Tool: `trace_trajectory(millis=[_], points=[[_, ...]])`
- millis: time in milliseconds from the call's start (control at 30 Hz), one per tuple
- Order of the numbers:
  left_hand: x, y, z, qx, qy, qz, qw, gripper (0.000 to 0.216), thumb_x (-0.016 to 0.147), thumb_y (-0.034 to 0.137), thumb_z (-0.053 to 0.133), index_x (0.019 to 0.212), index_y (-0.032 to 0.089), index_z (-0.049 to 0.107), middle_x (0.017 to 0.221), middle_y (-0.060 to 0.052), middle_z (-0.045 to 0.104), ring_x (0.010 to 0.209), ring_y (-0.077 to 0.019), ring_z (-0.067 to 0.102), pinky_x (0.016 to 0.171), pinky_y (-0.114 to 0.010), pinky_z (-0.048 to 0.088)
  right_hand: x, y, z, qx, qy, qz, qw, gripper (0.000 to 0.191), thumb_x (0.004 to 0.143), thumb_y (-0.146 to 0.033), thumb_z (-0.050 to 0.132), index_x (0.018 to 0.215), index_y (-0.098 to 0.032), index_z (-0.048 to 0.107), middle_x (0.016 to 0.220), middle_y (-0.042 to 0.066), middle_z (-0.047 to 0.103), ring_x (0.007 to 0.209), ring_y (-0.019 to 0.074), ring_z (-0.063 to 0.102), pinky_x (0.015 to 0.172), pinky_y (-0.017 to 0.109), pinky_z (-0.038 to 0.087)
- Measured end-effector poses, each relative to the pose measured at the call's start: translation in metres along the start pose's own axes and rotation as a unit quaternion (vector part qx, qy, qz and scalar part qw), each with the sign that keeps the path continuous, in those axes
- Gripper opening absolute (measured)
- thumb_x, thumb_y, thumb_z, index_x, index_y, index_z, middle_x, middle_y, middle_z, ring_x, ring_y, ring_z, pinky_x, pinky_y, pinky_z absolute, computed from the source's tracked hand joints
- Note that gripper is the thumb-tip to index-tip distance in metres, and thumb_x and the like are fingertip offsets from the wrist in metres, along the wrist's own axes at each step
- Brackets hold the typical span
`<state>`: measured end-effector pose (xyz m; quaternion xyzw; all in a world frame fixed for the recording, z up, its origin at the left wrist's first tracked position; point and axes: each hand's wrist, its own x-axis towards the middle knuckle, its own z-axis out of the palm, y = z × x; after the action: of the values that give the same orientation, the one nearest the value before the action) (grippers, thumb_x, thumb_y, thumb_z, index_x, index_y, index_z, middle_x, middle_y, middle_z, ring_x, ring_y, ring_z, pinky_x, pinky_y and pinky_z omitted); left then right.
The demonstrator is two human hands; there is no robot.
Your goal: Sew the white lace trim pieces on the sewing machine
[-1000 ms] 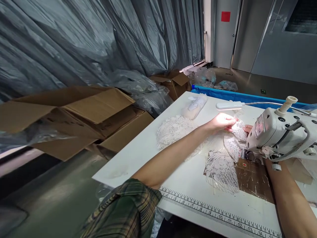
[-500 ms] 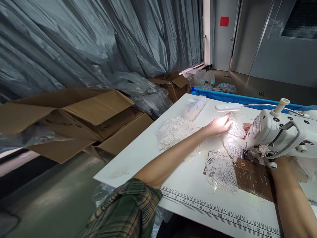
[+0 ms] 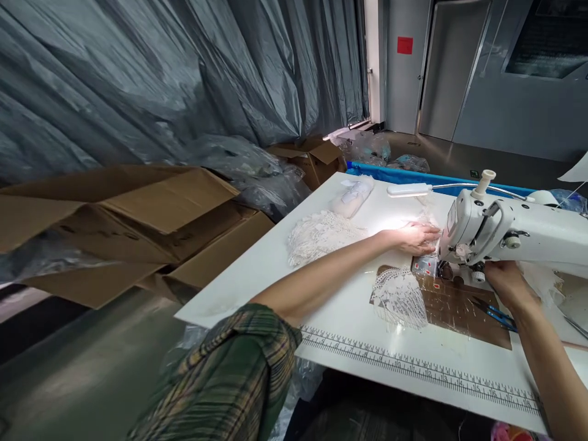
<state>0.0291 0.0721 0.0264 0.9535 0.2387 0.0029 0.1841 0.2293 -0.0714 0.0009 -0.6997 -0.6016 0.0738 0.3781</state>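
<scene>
My left hand (image 3: pixel 419 237) is just left of the sewing machine's head, its fingers closed together on a white lace piece (image 3: pixel 428 215) that shows behind them. My right hand (image 3: pixel 504 277) reaches under the arm of the white sewing machine (image 3: pixel 519 223); the machine head hides its fingers. Another white lace piece (image 3: pixel 399 299) lies in front of the needle area, partly over the brown plate (image 3: pixel 459 312). Blue-handled thread snips (image 3: pixel 498 314) rest on that plate near my right wrist. A lace pile (image 3: pixel 319 237) spreads out beyond my left forearm.
A wrapped white bundle (image 3: pixel 353 197) lies at the table's far left. A lamp (image 3: pixel 408 190) on a bendy neck lights the work. A printed ruler (image 3: pixel 413 365) runs along the front edge. Open cardboard boxes (image 3: pixel 169 202) and plastic bags stand left of the table.
My left hand has turned palm down and moved close to the machine head. My right hand has drawn back from beyond the head. The snips have come into sight, and the view has shifted.
</scene>
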Motion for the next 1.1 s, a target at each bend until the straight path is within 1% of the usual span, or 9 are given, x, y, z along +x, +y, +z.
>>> trace_trajectory(millis=[67,133,267,400,600,767,900,967,1100], points=[[-0.001,-0.001,-0.001,-0.014,0.011,0.024,1.0,0.037,0.092,0.028,0.053,0.127,0.022,0.059,0.146,-0.006,0.05,0.136,-0.0219,0.043,0.113,-0.03,0.029,-0.03,0.004,-0.005,-0.008,-0.011,0.022,1.0,0.036,0.091,-0.044,0.047,0.095,-0.019,0.072,0.073,0.007,0.071,0.066,0.0229,0.064,0.058,0.034,0.052],[-0.007,-0.001,-0.001,-0.025,0.035,0.022,0.999,0.035,0.095,0.027,0.048,0.127,0.022,0.059,0.145,-0.006,0.05,0.129,-0.0197,0.049,0.105,-0.026,0.035,-0.059,0.011,-0.011,-0.031,-0.013,-0.033,0.999,0.037,0.091,-0.043,0.047,0.103,-0.019,0.072,0.09,0.008,0.074,0.078,0.0231,0.068,0.068,0.036,0.055],[-0.039,0.004,-0.001,-0.029,0.032,-0.021,0.999,0.029,0.096,0.033,0.046,0.106,0.017,0.069,0.108,-0.008,0.067,0.086,-0.0165,0.061,0.072,-0.024,0.04,-0.103,0.031,-0.019,-0.138,0.006,-0.191,0.972,0.034,0.094,-0.038,0.045,0.106,-0.02,0.072,0.1,0.011,0.073,0.094,0.0279,0.066,0.078,0.044,0.054],[-0.081,0.009,0.003,-0.027,0.017,-0.02,0.999,0.03,0.095,0.025,0.042,0.083,0.015,0.068,0.087,-0.007,0.063,0.074,-0.0155,0.054,0.066,-0.027,0.036,-0.115,0.038,-0.024,-0.168,0.065,-0.221,0.959,0.027,0.094,-0.03,0.049,0.106,-0.02,0.071,0.104,0.013,0.071,0.101,0.0304,0.064,0.082,0.048,0.053],[-0.117,0.011,0.016,-0.053,0.015,-0.046,0.997,0.014,0.091,0.023,0.049,0.085,0.016,0.059,0.097,-0.007,0.057,0.08,-0.0148,0.053,0.068,-0.026,0.038,-0.105,0.0,-0.016,-0.058,0.064,-0.185,0.979,0.022,0.093,-0.028,0.053,0.104,-0.024,0.071,0.101,0.008,0.07,0.092,0.0209,0.067,0.082,0.037,0.056],[-0.123,0.028,0.018,-0.108,0.072,-0.032,0.991,0.019,0.099,0.027,0.043,0.09,0.017,0.057,0.077,-0.002,0.06,0.065,-0.0124,0.051,0.06,-0.026,0.037,-0.1,-0.04,0.004,0.092,-0.066,-0.105,0.988,0.026,0.094,-0.033,0.051,0.105,-0.022,0.071,0.096,0.009,0.072,0.085,0.0193,0.069,0.074,0.034,0.059],[-0.122,0.053,0.021,-0.187,0.106,0.044,0.976,0.013,0.092,0.028,0.059,0.087,0.019,0.066,0.081,-0.002,0.068,0.072,-0.0123,0.06,0.066,-0.025,0.044,-0.101,-0.065,0.013,0.221,-0.225,-0.016,0.949,0.05,0.087,-0.045,0.062,0.131,-0.021,0.059,0.112,0.011,0.071,0.091,0.0196,0.069,0.081,0.037,0.059],[-0.121,0.063,0.024,-0.235,0.084,0.093,0.964,0.012,0.091,0.023,0.059,0.089,0.021,0.071,0.088,-0.004,0.072,0.081,-0.0137,0.064,0.075,-0.027,0.049,-0.101,-0.074,0.016,0.268,-0.265,0.01,0.926,0.063,0.082,-0.048,0.069,0.137,-0.021,0.053,0.117,0.01,0.069,0.096,0.0198,0.067,0.086,0.037,0.058],[-0.124,0.07,0.02,-0.289,0.066,0.124,0.947,0.022,0.093,0.021,0.053,0.101,0.024,0.074,0.091,-0.006,0.072,0.084,-0.0146,0.064,0.076,-0.028,0.05,-0.101,-0.082,0.019,0.343,-0.26,0.047,0.901,0.045,0.083,-0.05,0.066,0.117,-0.022,0.062,0.101,0.005,0.069,0.091,0.0171,0.065,0.082,0.032,0.056]])
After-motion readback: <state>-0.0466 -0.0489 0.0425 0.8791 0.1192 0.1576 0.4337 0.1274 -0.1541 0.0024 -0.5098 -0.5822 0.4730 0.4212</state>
